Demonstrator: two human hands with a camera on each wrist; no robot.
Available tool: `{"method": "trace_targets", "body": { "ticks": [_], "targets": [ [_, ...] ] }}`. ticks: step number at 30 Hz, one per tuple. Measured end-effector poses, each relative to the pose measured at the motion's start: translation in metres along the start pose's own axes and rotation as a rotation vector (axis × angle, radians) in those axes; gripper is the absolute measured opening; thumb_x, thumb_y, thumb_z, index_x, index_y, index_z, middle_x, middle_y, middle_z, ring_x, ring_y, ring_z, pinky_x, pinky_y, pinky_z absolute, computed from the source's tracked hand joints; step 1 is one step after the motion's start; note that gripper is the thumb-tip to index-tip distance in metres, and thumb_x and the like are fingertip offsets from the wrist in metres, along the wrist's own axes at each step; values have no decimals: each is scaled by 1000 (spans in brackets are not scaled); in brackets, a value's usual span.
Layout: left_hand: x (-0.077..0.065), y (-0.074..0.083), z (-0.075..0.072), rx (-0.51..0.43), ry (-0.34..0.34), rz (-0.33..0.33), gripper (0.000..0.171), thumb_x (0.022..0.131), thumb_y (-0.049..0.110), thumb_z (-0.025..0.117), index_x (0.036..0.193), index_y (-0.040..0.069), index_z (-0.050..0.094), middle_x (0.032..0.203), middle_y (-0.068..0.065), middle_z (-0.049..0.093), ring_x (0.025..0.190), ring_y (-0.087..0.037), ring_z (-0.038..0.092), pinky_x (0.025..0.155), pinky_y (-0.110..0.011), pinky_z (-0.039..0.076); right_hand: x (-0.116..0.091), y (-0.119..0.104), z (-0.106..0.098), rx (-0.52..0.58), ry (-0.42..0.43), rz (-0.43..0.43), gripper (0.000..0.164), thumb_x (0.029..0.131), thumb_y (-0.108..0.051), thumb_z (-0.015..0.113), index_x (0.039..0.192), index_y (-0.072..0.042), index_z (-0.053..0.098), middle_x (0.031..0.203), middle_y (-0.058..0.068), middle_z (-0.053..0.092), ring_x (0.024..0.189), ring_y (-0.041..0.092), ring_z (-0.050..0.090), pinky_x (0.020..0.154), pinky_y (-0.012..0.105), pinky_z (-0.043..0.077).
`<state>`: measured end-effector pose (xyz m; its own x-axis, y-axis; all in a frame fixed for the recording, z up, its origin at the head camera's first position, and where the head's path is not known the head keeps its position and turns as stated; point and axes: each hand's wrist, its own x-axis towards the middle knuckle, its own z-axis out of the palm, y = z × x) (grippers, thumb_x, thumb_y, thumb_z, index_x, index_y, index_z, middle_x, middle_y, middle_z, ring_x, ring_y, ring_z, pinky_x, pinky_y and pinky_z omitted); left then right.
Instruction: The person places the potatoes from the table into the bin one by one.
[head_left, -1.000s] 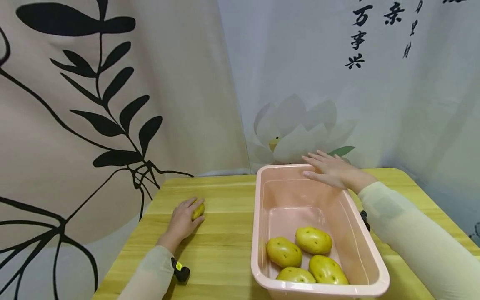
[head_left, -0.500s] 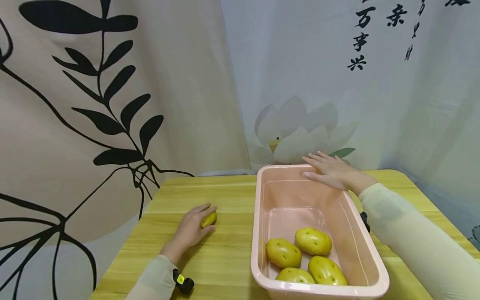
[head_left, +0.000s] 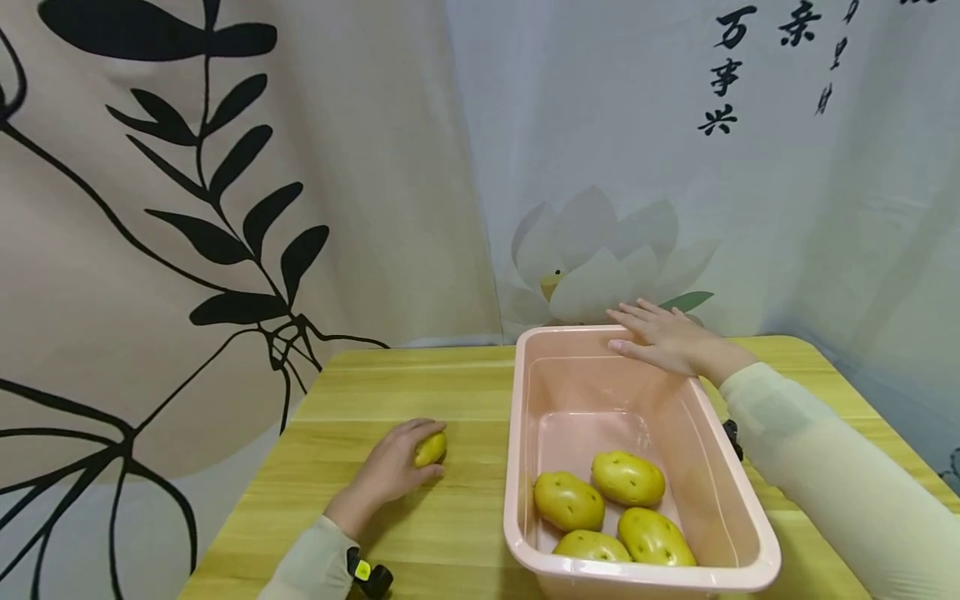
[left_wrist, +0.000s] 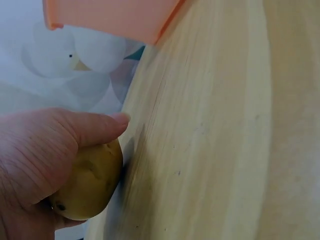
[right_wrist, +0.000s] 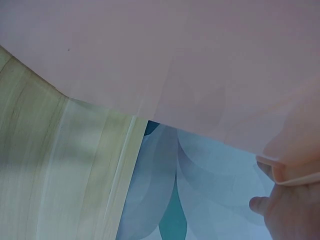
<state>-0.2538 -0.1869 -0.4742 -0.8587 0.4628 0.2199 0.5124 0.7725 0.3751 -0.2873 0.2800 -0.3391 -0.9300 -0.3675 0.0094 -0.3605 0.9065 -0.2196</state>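
My left hand (head_left: 392,468) grips a yellow potato (head_left: 431,448) low over the table, left of the pink plastic tub (head_left: 516,433). In the left wrist view the thumb lies along the top of that potato (left_wrist: 95,182), and its underside is close to the wood; whether it touches cannot be told. Straight-fingered, my right hand (head_left: 667,340) rests on the tub's far right rim. Several potatoes (head_left: 628,478) lie at the near end inside the tub. The right wrist view has the tub's outer wall (right_wrist: 150,55) and part of the right hand (right_wrist: 292,215) at the rim.
A wooden table (head_left: 352,392) carries the tub on its right half. Behind the far edge hangs a curtain (head_left: 375,208) printed with dark leaves, a pale lotus and black characters. A black wrist camera (head_left: 369,575) sits at the left sleeve.
The left hand has moved rightward and slightly nearer with the potato, toward the tub. The right hand, the tub and the potatoes in it stay in place.
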Motion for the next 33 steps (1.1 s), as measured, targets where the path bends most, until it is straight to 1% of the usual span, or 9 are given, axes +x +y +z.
{"method": "trace_targets", "body": {
  "ticks": [3, 6, 10, 12, 16, 22, 33],
  "targets": [
    [4, -1, 2, 7, -5, -12, 70, 75, 33, 83, 137, 21, 54, 131, 1, 55, 117, -22, 55, 96, -45, 46, 0, 0, -1, 3, 1, 1, 76, 94, -68, 32, 154, -22, 23, 159, 9, 18, 146, 36, 5, 107, 69, 4],
    [6, -5, 4, 11, -8, -47, 73, 73, 34, 85, 138, 23, 53, 133, 1, 55, 116, -22, 55, 94, -43, 47, 0, 0, 0, 3, -8, -3, 76, 94, -68, 31, 154, -22, 22, 159, 9, 17, 146, 36, 5, 108, 69, 4],
    [8, -9, 7, -25, 10, -84, 75, 71, 34, 86, 137, 27, 53, 137, 2, 53, 120, -23, 53, 95, -43, 47, 0, 0, -1, -4, -9, -8, 76, 94, -67, 31, 155, -22, 21, 159, 12, 17, 145, 38, 5, 107, 69, 3],
    [9, -11, 9, -47, 24, -90, 74, 71, 35, 86, 136, 26, 53, 137, 3, 53, 121, -23, 52, 95, -44, 46, 0, 0, -2, -8, -9, -9, 76, 94, -68, 30, 155, -22, 21, 159, 12, 16, 145, 39, 5, 107, 69, 2],
    [10, -14, 13, -62, 51, -89, 69, 72, 36, 85, 134, 27, 56, 134, 4, 55, 119, -22, 53, 94, -43, 47, 0, 1, -3, -10, -13, -8, 77, 94, -68, 30, 155, -22, 21, 159, 12, 17, 145, 39, 5, 107, 70, 2],
    [11, -17, 21, -49, 88, -65, 61, 75, 30, 84, 130, 27, 59, 132, 4, 57, 119, -21, 54, 95, -42, 47, -1, 2, 0, -10, -8, 4, 76, 94, -68, 31, 155, -23, 21, 159, 10, 18, 145, 37, 6, 107, 69, 4],
    [14, -16, 20, -71, 91, -38, 60, 75, 27, 84, 130, 29, 59, 132, 5, 56, 120, -20, 54, 95, -42, 47, 0, 2, -2, -11, -20, 4, 76, 94, -68, 30, 155, -24, 19, 159, 10, 16, 145, 37, 5, 107, 69, 3]
  ]
}}
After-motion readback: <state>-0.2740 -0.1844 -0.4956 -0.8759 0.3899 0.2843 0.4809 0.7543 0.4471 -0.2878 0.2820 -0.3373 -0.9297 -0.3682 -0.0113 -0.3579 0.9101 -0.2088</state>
